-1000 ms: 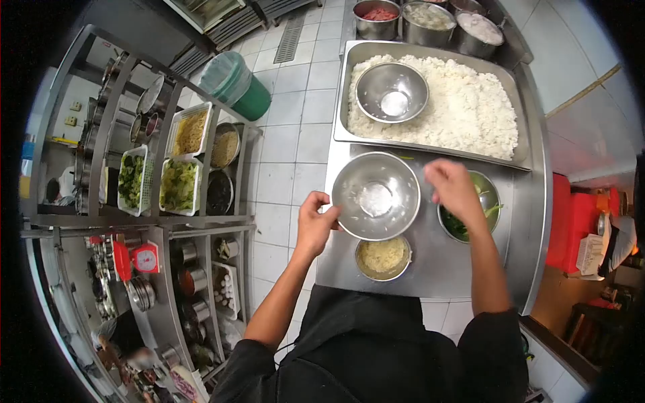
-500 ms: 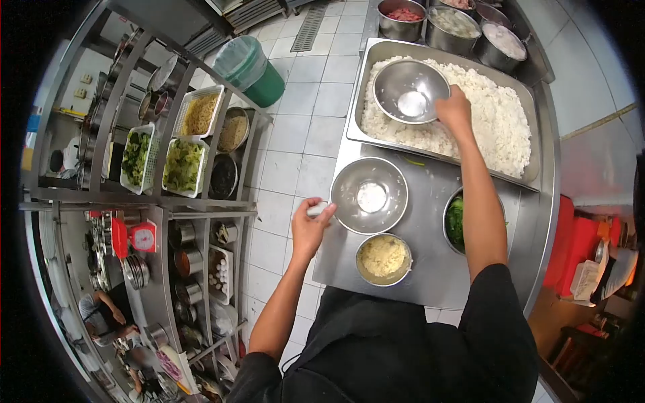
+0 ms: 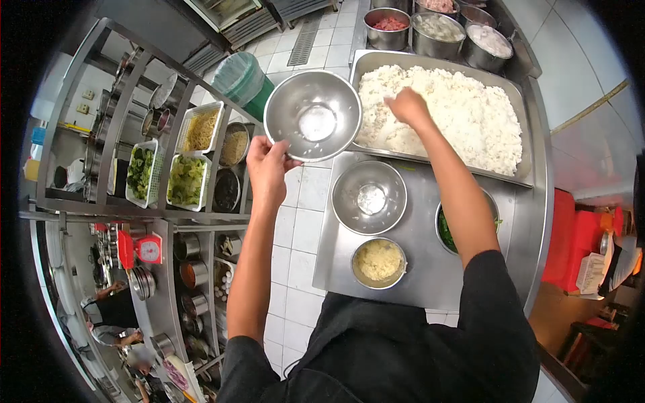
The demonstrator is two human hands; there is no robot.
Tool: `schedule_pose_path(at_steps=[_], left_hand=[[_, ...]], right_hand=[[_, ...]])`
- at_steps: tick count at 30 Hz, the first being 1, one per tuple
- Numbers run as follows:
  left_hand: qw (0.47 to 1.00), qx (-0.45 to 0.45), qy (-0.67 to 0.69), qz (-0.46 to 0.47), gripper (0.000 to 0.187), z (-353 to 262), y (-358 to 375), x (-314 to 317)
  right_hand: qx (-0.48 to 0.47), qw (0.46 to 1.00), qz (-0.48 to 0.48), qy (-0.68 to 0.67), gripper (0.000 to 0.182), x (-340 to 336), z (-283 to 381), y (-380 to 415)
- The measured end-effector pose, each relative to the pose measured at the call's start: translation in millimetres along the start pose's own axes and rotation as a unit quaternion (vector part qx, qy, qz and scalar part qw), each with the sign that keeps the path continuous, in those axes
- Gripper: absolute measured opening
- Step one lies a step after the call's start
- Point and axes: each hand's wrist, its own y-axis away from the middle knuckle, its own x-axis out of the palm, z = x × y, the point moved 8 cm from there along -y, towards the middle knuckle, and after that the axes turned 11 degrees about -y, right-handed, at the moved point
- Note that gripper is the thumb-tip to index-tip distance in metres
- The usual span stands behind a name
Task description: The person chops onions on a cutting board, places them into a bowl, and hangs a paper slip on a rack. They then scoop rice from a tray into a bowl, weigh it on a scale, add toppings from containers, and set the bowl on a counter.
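Observation:
My left hand [image 3: 269, 168] grips the lower left rim of a steel bowl [image 3: 313, 114], raised left of the rice tray, with a few grains inside. My right hand [image 3: 408, 107] is over the white rice [image 3: 463, 117] in the large steel tray [image 3: 527, 168], its fingers drawn together; whether they hold anything is too small to tell. A second steel bowl [image 3: 369, 197] stands on the counter below the tray. Nearer me is a small bowl of yellow chopped food [image 3: 378, 262]. My right forearm partly covers a pot of green leaves [image 3: 447, 232].
Steel pots of red pieces [image 3: 391, 24] and pale ingredients [image 3: 438, 28] stand behind the tray. At left, a metal rack [image 3: 154, 208] holds baskets of greens [image 3: 185, 180] and noodles [image 3: 200, 130]. A green bin [image 3: 254, 97] is on the floor. Co-workers [image 3: 111, 312] are at lower left.
The steel bowl has moved left from above the rice, out of my right hand and into my left hand. My right hand has shifted left over the rice.

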Motion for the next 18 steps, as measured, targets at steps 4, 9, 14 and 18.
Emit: schedule_pose_path(at_steps=[4, 9, 14, 18], left_hand=[[0.999, 0.037, -0.036, -0.009, 0.013, -19.4, 6.1, -11.9], [0.993, 0.091, -0.068, 0.007, 0.011, -41.0, -1.1, 6.6], [0.985, 0.129, -0.115, 0.02, 0.011, -59.7, -12.4, 43.2], [0.963, 0.175, -0.203, 0.018, 0.013, -83.7, -16.7, 72.3]], right_hand=[[0.088, 0.991, -0.045, 0.087, 0.026, 31.7, -24.2, -9.9], [0.127, 0.987, -0.095, 0.006, 0.026, 21.3, -21.6, -7.1], [0.147, 0.981, -0.112, -0.067, 0.033, 24.4, -25.3, -18.3], [0.106, 0.98, -0.082, -0.144, 0.025, -14.9, -17.0, -3.4]])
